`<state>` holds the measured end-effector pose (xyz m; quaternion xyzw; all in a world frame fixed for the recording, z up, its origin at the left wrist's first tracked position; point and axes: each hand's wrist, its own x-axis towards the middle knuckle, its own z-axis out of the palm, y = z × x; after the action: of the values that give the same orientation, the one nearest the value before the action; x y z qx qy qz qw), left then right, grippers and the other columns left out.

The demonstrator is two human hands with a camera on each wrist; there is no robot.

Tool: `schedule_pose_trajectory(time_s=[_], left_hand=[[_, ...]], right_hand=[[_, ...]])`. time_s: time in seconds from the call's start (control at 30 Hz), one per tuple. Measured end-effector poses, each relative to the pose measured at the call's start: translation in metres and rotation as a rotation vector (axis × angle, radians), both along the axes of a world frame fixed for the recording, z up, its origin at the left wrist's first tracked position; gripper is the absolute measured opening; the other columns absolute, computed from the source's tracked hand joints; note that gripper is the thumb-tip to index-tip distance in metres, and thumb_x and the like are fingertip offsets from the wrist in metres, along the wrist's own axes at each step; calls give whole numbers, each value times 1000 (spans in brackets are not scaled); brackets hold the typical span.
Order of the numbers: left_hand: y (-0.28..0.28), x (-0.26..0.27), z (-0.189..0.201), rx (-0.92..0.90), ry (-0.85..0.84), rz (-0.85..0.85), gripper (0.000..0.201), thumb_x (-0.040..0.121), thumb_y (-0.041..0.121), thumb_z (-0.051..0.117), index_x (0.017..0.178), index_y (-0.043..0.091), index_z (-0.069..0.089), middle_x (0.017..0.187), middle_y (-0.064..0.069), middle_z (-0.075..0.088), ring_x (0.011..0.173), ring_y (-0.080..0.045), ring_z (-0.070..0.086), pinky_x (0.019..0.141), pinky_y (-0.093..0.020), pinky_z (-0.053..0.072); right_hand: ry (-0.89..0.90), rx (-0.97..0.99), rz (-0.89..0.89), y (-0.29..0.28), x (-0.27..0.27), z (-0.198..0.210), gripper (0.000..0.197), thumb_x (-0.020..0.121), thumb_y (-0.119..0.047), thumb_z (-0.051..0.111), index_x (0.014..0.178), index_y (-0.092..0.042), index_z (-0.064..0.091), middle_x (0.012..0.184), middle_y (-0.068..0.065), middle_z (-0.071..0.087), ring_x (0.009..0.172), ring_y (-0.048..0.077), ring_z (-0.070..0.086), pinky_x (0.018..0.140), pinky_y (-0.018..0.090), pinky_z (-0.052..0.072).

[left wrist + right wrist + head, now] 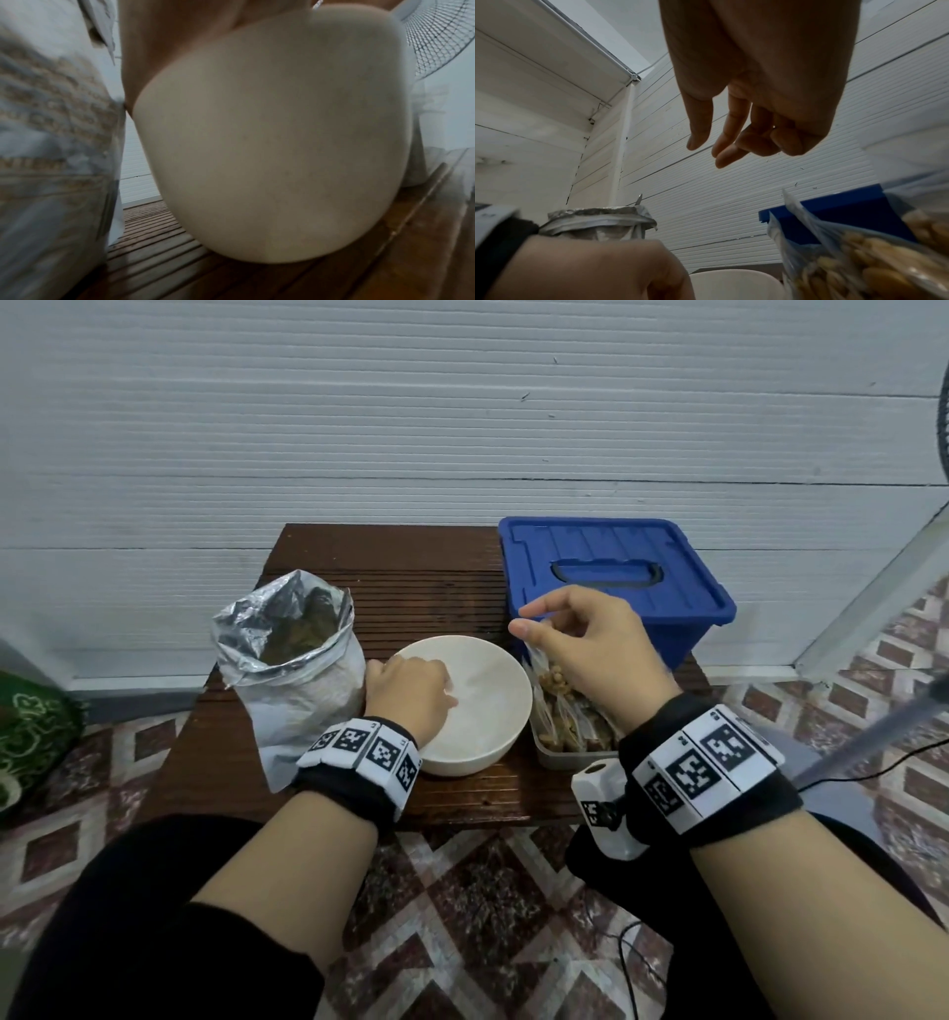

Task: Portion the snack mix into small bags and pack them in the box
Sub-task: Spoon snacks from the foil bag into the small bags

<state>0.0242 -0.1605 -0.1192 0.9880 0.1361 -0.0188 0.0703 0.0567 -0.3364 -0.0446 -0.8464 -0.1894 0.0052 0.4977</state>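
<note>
Progress: we judge portioning mostly done; we see several filled small bags [567, 711] standing in a clear tray [552, 755] right of the bowl [477, 706].
Bowl: it looks empty.
Foil bag [290, 670]: open, left of the bowl, contents still inside.
Blue box [616, 577]: lid on, behind the tray; we see no bags packed.
Left hand [411, 693]: fingers curled over the bowl's near-left rim, gripping it.
Right hand [585, 642]: above the tray, fingers loosely bent, holding nothing in the wrist view.
Remaining: open the box, load the bags.
</note>
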Motion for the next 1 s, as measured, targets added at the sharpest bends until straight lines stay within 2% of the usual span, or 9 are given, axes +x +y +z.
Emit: schedule_pose_trajectory(time_s=[0.23, 0.3, 0.4, 0.53, 0.63, 0.73, 0.83, 0.9, 1.0], left_hand=[[-1, -4, 31, -395, -362, 127, 12, 93, 36, 58, 93, 27, 67, 93, 8, 67, 99, -16, 59, 96, -37, 39], [-2, -7, 42, -602, -470, 151, 11, 92, 33, 62, 94, 24, 68, 86, 11, 62, 87, -9, 57, 85, -28, 45], [-4, -9, 53, -849, -581, 189, 11, 92, 33, 64, 93, 22, 67, 82, 13, 61, 75, 2, 55, 67, -12, 40], [-11, -13, 57, -1111, -634, 247, 4, 91, 30, 66, 90, 27, 66, 84, 7, 67, 85, -7, 63, 77, -20, 46], [-17, -14, 57, -1197, -622, 270, 9, 90, 29, 66, 96, 22, 65, 92, 1, 72, 91, -12, 66, 83, -25, 49], [-17, -13, 57, -1247, -602, 295, 23, 89, 27, 68, 109, 18, 58, 101, 0, 69, 93, -11, 64, 79, -24, 46], [-13, -13, 58, -1268, -583, 275, 32, 86, 25, 72, 109, 26, 50, 105, -1, 67, 97, -10, 62, 82, -26, 46], [-10, -15, 60, -1260, -580, 230, 36, 83, 30, 74, 110, 29, 51, 101, 2, 69, 98, -9, 65, 88, -27, 48], [-7, -19, 66, -1216, -567, 164, 22, 82, 29, 75, 101, 27, 65, 97, 5, 71, 96, -7, 67, 86, -20, 51]], right_hand=[[2, -55, 27, 7, 0, -5, 13, 82, -28, 72, 91, -20, 68, 72, -3, 63, 68, 4, 54, 61, 6, 40], [26, -80, 15, 9, 0, -7, 17, 82, -29, 72, 96, -19, 68, 78, -2, 65, 75, 8, 58, 65, 9, 43], [85, -96, -5, 11, 0, -6, 29, 82, -40, 69, 100, -17, 69, 86, -3, 68, 83, 8, 62, 70, 15, 47], [178, -95, 91, 15, -5, -4, 31, 80, -46, 70, 90, -17, 73, 83, -3, 71, 78, 7, 63, 71, 21, 51], [165, -76, 105, 16, -6, -2, 17, 85, -30, 69, 80, -14, 73, 78, 0, 71, 69, 4, 61, 70, 23, 51], [151, -62, 79, 13, -4, -1, 11, 88, -22, 66, 80, -16, 70, 73, -5, 71, 57, -8, 56, 65, 17, 42], [116, -78, 59, 9, -1, 0, 7, 91, -18, 62, 87, -17, 68, 72, -7, 69, 55, -9, 54, 58, 10, 40], [82, -132, 79, 6, -1, 3, 10, 92, -18, 60, 93, -17, 69, 77, -4, 68, 58, -7, 54, 54, 5, 39], [91, -176, 112, 3, -2, 9, 13, 93, -18, 59, 98, -15, 71, 86, 1, 70, 77, 6, 61, 63, 7, 42]])
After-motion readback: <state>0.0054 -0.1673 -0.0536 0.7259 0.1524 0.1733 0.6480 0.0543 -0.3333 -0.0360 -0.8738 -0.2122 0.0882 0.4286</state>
